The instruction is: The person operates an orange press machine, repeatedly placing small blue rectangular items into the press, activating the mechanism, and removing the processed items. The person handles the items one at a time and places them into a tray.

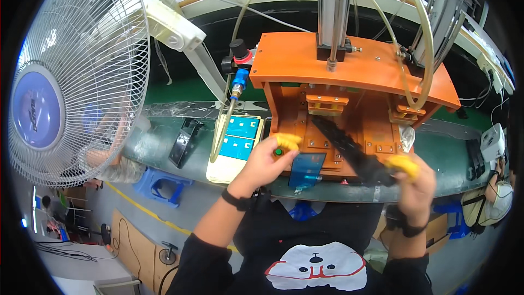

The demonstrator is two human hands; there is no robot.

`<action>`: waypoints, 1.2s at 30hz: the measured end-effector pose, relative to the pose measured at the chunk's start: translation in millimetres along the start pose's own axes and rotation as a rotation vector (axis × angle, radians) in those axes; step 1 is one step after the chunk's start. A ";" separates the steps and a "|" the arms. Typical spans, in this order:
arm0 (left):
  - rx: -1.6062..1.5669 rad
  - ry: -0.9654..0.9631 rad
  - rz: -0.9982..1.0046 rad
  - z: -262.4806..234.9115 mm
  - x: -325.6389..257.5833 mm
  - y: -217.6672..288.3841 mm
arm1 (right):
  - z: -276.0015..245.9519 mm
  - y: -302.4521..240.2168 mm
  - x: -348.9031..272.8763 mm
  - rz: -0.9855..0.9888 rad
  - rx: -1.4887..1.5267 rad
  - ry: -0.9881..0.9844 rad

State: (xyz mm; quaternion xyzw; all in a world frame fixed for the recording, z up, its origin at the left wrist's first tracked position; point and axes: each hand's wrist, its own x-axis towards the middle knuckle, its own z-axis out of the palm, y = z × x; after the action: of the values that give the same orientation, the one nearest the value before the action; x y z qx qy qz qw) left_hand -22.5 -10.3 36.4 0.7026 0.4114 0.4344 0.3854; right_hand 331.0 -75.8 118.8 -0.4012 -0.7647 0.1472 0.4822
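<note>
My right hand [413, 180], with yellow finger covers, is closed on one end of a long black plastic part [352, 150]. The part slants up and left from that hand, its far end in front of the orange press [349, 60]. My left hand [267, 158], also with yellow covers, is at the press's front left corner. Its thumb and fingers are apart around a green push button [279, 152], and I see nothing held. A blue see-through plate [307, 171] hangs beside this hand at the press's front.
A large fan [82, 76] fills the left. On the green bench [158, 131] lie another black part [186, 142] and a pad with blue cards [238, 137]. Metal cylinders [334, 11] and hoses rise from the press. More black parts [475, 158] and a small white fan [492, 142] are at right.
</note>
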 end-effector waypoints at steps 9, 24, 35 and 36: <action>0.340 -0.130 -0.048 14.4 91.6 2.5 | -105.0 90.0 -164.5 0.485 0.939 1.060; 0.526 -0.077 0.072 6.8 161.2 -75.1 | -127.6 382.7 -241.8 0.676 1.255 1.062; 0.427 -0.114 -0.085 17.8 156.0 -72.2 | -72.5 528.4 -77.9 0.786 0.580 0.363; 0.592 -0.156 0.003 24.7 160.9 -64.5 | -83.7 537.6 -89.6 0.707 0.430 0.356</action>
State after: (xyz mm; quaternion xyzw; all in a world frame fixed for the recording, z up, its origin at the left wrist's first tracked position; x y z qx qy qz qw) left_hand 30.5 155.6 17.5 0.8162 0.4880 0.2408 0.1938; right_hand 675.3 184.2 -224.6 -0.5476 -0.4377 0.3873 0.5988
